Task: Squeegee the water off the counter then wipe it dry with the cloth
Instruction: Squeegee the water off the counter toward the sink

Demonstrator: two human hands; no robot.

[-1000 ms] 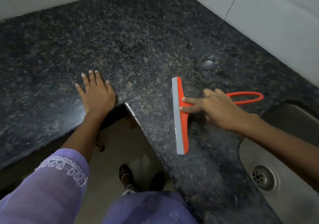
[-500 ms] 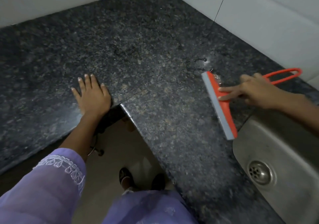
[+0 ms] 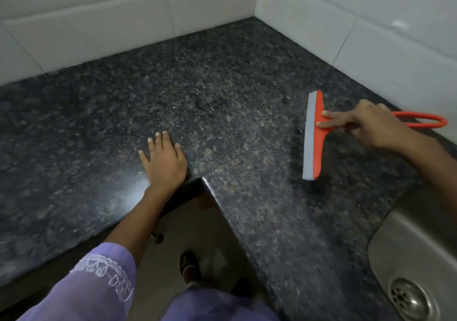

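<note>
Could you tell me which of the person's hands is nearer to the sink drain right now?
The right. The right hand grips the orange squeegee on the counter beyond the sink, above the drain in the picture. The left hand lies flat by the counter's inner corner, much farther left.

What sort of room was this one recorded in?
Most likely a kitchen: an L-shaped granite counter, white wall tiles behind it, and a steel sink with a drain set into the counter.
</note>
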